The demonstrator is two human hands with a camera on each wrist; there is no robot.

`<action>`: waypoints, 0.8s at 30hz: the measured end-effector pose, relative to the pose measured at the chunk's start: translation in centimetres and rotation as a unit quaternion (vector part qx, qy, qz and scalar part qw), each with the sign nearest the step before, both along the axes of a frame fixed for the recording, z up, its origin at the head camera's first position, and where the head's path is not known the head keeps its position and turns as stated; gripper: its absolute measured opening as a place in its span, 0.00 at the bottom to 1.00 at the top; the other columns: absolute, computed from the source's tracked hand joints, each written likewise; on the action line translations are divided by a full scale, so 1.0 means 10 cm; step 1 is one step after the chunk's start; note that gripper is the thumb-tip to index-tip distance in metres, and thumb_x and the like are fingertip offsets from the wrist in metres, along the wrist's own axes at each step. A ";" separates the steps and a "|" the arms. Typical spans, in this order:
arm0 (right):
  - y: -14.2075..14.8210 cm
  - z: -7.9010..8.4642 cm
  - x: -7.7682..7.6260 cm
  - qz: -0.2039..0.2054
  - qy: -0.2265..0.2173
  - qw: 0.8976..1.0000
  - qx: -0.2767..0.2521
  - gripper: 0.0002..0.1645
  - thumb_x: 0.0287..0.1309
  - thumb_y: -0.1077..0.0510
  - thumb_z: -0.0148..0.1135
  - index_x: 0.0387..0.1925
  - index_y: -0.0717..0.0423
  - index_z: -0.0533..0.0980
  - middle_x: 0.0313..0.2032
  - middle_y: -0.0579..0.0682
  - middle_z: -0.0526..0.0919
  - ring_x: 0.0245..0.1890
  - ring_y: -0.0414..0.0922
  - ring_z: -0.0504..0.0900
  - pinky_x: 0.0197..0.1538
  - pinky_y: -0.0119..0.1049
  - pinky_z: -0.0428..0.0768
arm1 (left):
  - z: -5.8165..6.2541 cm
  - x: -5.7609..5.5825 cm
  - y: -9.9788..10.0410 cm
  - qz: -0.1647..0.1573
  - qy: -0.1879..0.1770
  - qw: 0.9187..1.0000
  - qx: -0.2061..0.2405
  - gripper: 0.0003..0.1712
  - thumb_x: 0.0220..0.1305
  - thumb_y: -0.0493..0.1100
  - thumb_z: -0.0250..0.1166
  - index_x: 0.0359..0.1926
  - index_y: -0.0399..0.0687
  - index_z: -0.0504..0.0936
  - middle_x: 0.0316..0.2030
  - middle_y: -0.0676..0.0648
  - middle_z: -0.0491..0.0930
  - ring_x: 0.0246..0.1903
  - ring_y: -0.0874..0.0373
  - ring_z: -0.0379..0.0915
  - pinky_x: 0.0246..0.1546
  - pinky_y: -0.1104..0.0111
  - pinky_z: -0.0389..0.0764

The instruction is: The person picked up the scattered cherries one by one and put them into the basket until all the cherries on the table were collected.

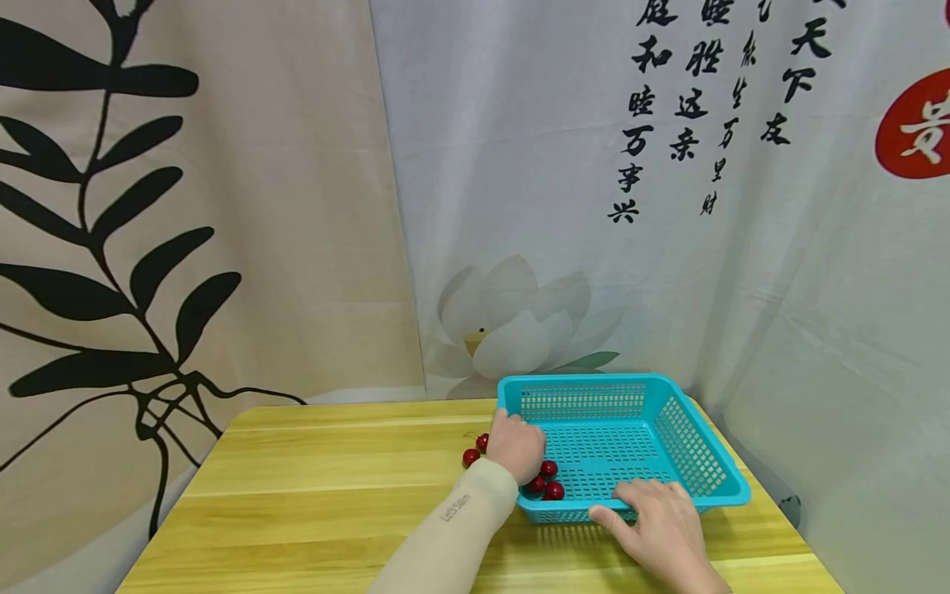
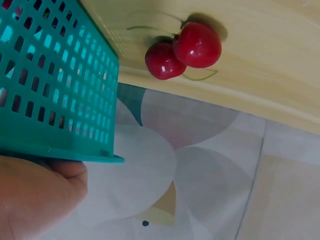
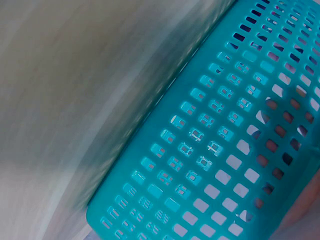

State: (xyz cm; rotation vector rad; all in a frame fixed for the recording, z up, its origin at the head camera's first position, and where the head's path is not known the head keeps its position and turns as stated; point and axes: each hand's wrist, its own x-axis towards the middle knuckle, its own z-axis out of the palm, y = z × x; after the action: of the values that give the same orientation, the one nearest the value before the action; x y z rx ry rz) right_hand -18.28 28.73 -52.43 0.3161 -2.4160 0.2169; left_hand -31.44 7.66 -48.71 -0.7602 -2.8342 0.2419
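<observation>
A turquoise plastic basket (image 1: 623,379) with perforated walls stands on the table, several red cherries (image 1: 553,491) lying in its front left corner. My left hand (image 1: 517,446) grips the left rim; in the left wrist view its fingers (image 2: 70,172) bend round the basket's edge (image 2: 95,159). On the front rim, my right hand (image 1: 660,524) holds with its fingers over the inside and its thumb outside. Only a sliver of that hand (image 3: 300,210) shows behind the basket wall (image 3: 200,150) in the right wrist view. Two cherries (image 2: 197,45) with green stems lie on the table, left of the basket.
The wooden table (image 1: 334,487) extends left of the basket and ends at a back edge. Behind it hangs a cloth backdrop (image 1: 312,206) with printed leaves, a lotus and characters. The basket stands near the table's right edge.
</observation>
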 end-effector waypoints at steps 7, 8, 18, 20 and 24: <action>0.00 0.00 0.00 -0.005 -0.016 1.000 -0.002 0.19 0.51 0.29 0.78 0.26 0.32 0.81 0.22 0.29 0.74 0.23 0.30 0.68 0.34 0.32 0.66 | 0.00 0.06 -0.13 -0.051 0.011 0.986 0.156 0.13 0.73 0.50 0.69 0.28 0.68 0.91 0.19 0.63 0.82 0.26 0.63 0.71 0.38 0.66 0.63; 0.00 0.00 0.00 -0.005 -0.016 1.000 -0.001 0.19 0.51 0.29 0.78 0.26 0.32 0.81 0.22 0.30 0.73 0.23 0.29 0.67 0.34 0.32 0.65 | 0.00 0.07 -0.14 -0.058 0.014 0.983 0.175 0.15 0.73 0.49 0.69 0.26 0.66 0.89 0.17 0.62 0.80 0.25 0.63 0.69 0.36 0.67 0.61; -0.01 0.02 0.02 -0.007 -0.017 1.000 -0.002 0.19 0.51 0.30 0.78 0.27 0.35 0.82 0.23 0.30 0.76 0.23 0.31 0.70 0.33 0.34 0.67 | -0.02 0.26 -0.25 -0.111 -0.020 0.951 0.289 0.10 0.76 0.50 0.67 0.37 0.62 0.94 0.33 0.64 0.90 0.37 0.64 0.78 0.44 0.70 0.71; -0.02 0.01 0.03 -0.011 -0.023 1.000 -0.001 0.20 0.51 0.30 0.78 0.27 0.36 0.83 0.24 0.31 0.77 0.24 0.33 0.73 0.34 0.34 0.68 | -0.01 0.33 -0.29 -0.122 -0.031 0.946 0.299 0.11 0.77 0.50 0.66 0.38 0.61 0.94 0.36 0.64 0.91 0.39 0.64 0.78 0.47 0.69 0.74; -0.03 0.01 0.03 -0.016 -0.034 0.999 0.002 0.21 0.52 0.29 0.77 0.28 0.38 0.84 0.25 0.33 0.80 0.25 0.36 0.76 0.35 0.35 0.70 | -0.01 0.49 -0.38 -0.146 -0.035 0.939 0.310 0.13 0.79 0.53 0.64 0.40 0.60 0.93 0.38 0.63 0.91 0.42 0.65 0.80 0.54 0.67 0.80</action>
State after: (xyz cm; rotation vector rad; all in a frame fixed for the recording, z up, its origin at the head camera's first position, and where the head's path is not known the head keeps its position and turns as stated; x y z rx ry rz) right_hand -17.96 28.42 -52.33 0.2765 -2.4877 0.2116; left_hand -26.54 3.84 -48.83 -1.0142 -2.5583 -0.7008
